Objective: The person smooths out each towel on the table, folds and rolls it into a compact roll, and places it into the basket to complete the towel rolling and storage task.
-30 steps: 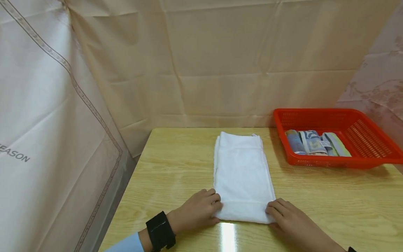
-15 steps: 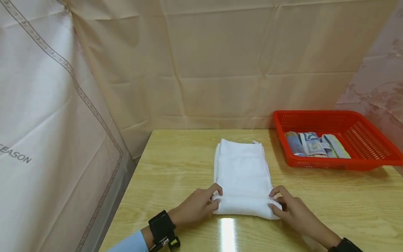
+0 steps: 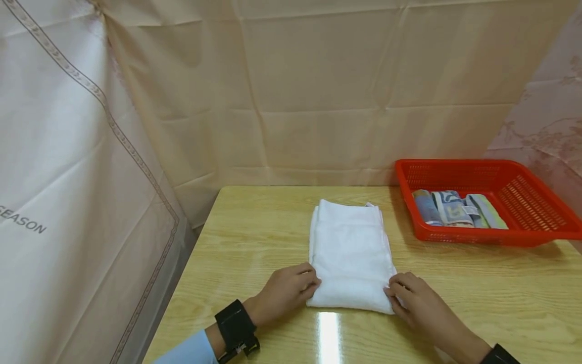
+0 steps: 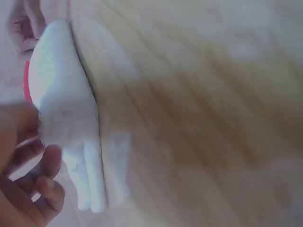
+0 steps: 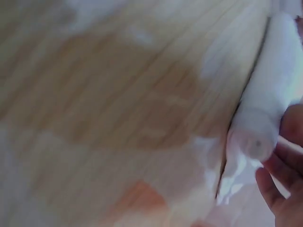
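A white towel (image 3: 351, 242), folded into a long strip, lies on the wooden table with its near end turned into a thick roll. My left hand (image 3: 291, 289) grips the left end of that roll with bent fingers. At the right end, my right hand (image 3: 419, 302) pinches it between thumb and fingers. In the right wrist view the coiled end of the towel (image 5: 272, 80) shows beside the thumb. Seen from the left wrist, the towel (image 4: 61, 71) bulges along its rolled edge, and its loose layers lie flat beyond the left fingers (image 4: 52, 163).
Back right on the table (image 3: 254, 227) stands a red plastic basket (image 3: 477, 233). Several rolled patterned towels (image 3: 452, 207) lie in its left half. A beige cloth (image 3: 309, 91) hangs behind the table, and a white sheet (image 3: 68, 242) hangs on the left.
The towel's near end has been rolled away from me into a thicker roll, shortening the flat part. Both hands moved slightly forward with it, and their spread fingers have drawn in.
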Demonstrator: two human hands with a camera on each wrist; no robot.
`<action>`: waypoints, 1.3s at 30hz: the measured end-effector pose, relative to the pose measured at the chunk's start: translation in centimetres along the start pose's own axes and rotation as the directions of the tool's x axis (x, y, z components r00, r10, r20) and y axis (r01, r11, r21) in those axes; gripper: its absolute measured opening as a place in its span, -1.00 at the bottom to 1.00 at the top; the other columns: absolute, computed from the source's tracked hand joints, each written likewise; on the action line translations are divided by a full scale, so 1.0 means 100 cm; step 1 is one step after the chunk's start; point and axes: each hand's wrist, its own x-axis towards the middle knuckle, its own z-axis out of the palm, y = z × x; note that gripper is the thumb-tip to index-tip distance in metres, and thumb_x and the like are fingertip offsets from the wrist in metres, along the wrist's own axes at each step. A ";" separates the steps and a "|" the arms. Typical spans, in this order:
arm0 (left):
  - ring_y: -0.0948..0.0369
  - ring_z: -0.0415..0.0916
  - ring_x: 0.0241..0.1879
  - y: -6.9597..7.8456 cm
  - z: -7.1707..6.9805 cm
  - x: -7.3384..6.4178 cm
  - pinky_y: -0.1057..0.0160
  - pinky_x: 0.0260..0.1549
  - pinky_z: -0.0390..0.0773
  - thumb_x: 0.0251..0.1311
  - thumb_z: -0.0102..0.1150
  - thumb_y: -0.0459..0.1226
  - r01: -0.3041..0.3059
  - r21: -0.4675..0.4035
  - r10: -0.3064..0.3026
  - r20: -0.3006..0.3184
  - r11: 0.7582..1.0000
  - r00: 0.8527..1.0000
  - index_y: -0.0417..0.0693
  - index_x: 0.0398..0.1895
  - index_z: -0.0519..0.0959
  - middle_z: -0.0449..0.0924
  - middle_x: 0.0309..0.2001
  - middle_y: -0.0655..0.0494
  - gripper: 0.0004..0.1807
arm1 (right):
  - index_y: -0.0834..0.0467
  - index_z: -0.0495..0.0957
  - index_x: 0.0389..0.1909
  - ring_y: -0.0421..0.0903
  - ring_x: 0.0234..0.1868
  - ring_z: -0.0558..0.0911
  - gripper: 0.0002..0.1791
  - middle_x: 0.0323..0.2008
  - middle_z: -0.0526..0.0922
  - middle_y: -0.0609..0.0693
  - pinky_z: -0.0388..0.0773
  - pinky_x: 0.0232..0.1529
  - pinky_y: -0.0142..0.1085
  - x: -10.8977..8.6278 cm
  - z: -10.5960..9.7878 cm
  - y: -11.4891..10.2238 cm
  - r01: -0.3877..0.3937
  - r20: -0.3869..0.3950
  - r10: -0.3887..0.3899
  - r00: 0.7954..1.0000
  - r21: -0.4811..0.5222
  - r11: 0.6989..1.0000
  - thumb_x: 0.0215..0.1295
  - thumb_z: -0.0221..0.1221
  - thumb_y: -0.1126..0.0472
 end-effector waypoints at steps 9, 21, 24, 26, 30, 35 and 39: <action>0.37 0.61 -0.32 0.005 -0.002 -0.003 0.41 -0.48 0.55 0.20 0.41 0.05 -0.121 0.238 0.105 0.082 0.964 0.991 -0.01 0.03 0.64 0.60 -0.03 0.20 -0.55 | 0.13 0.64 -0.03 -0.10 -0.06 0.61 -0.40 -0.03 0.62 -0.06 0.65 -0.05 -0.11 -0.004 -0.006 -0.001 0.019 0.121 -0.013 0.993 -0.049 0.999 -0.15 0.65 0.13; 0.46 0.30 -0.65 -0.013 0.001 0.001 0.45 -0.63 0.35 0.49 0.16 -0.10 0.206 -0.355 -0.163 0.148 0.912 0.976 0.19 0.21 0.35 0.53 -0.50 0.36 -0.67 | 0.10 0.51 0.09 -0.29 -0.26 0.60 -0.62 -0.16 0.70 -0.11 0.61 -0.27 -0.34 0.008 -0.012 0.011 -0.385 0.321 0.282 0.904 0.326 0.863 0.35 0.37 0.12; 0.43 0.38 -0.62 -0.016 0.002 0.004 0.41 -0.59 0.41 0.53 0.10 -0.12 0.258 -0.506 -0.202 0.163 0.823 0.966 0.24 0.21 0.34 0.61 -0.45 0.35 -0.70 | 0.05 0.37 0.07 -0.32 -0.42 0.52 -0.61 -0.35 0.65 -0.14 0.50 -0.42 -0.40 0.009 -0.009 0.018 -0.430 0.316 0.312 0.896 0.445 0.786 0.39 0.34 0.14; 0.39 0.41 -0.59 -0.018 0.003 0.007 0.39 -0.56 0.42 0.55 0.07 -0.12 0.272 -0.545 -0.217 0.164 0.793 0.962 0.24 0.21 0.34 0.64 -0.42 0.34 -0.73 | 0.05 0.35 0.06 -0.31 -0.49 0.47 -0.63 -0.48 0.55 -0.18 0.43 -0.49 -0.39 0.010 -0.007 0.019 -0.453 0.309 0.340 0.888 0.467 0.759 0.41 0.32 0.15; 0.42 0.45 -0.51 -0.019 0.005 0.013 0.41 -0.51 0.42 0.56 0.06 -0.10 0.264 -0.467 -0.245 0.103 0.844 0.964 0.20 0.09 0.50 0.67 -0.38 0.31 -0.84 | 0.00 0.44 -0.03 -0.31 -0.53 0.35 -0.71 -0.58 0.33 -0.21 0.31 -0.54 -0.37 0.014 -0.004 0.017 -0.462 0.244 0.393 0.886 0.417 0.782 0.37 0.35 0.21; 0.44 0.51 -0.35 -0.018 0.004 0.013 0.47 -0.46 0.47 0.52 0.11 -0.03 0.194 -0.192 -0.199 -0.006 0.962 0.980 0.14 -0.07 0.72 0.66 -0.10 0.26 -0.77 | 0.02 0.68 -0.13 -0.33 -0.44 0.43 -0.82 -0.37 0.49 -0.17 0.46 -0.46 -0.39 0.015 -0.004 0.013 -0.399 0.147 0.373 0.916 0.233 0.887 0.29 0.41 0.22; 0.34 0.58 -0.19 -0.016 -0.003 0.008 0.46 -0.41 0.52 0.35 0.24 0.15 0.122 0.001 -0.122 0.053 0.992 0.991 0.09 0.15 0.70 0.55 0.15 0.18 -0.51 | 0.05 0.76 -0.04 -0.22 -0.15 0.56 -0.69 0.00 0.59 -0.08 0.65 -0.18 -0.19 0.007 -0.005 0.011 -0.276 0.131 0.270 0.954 0.033 0.961 0.22 0.46 0.07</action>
